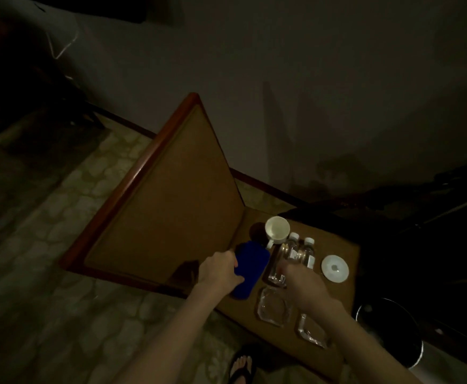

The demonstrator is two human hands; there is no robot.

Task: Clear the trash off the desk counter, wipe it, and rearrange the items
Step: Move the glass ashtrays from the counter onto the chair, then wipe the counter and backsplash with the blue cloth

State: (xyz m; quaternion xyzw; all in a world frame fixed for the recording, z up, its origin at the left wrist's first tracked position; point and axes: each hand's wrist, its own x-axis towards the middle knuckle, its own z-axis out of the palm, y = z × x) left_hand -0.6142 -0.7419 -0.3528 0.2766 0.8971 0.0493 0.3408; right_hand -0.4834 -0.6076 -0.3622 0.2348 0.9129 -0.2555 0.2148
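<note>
Holding blue cloth (250, 268) in left hand (221, 268), fingers curled on its near-left edge; cloth's long axis runs away from grip toward cup (277, 230). Right hand (303, 284) at bottles (282, 261), just right of cloth; its grip probably closing, blur hides it. Surface (168, 200) bare leftward.

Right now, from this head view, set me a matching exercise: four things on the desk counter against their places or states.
Things:
1. white cup
2. blue cloth
3. white lid
4. water bottles

Places or states:
A. held by the left hand
B. lying flat, farthest right
C. standing side by side, white caps on
D. upright and empty, at the back near the wall

Pairs: 1-D, 2-A, 3-B, 4-C
</note>
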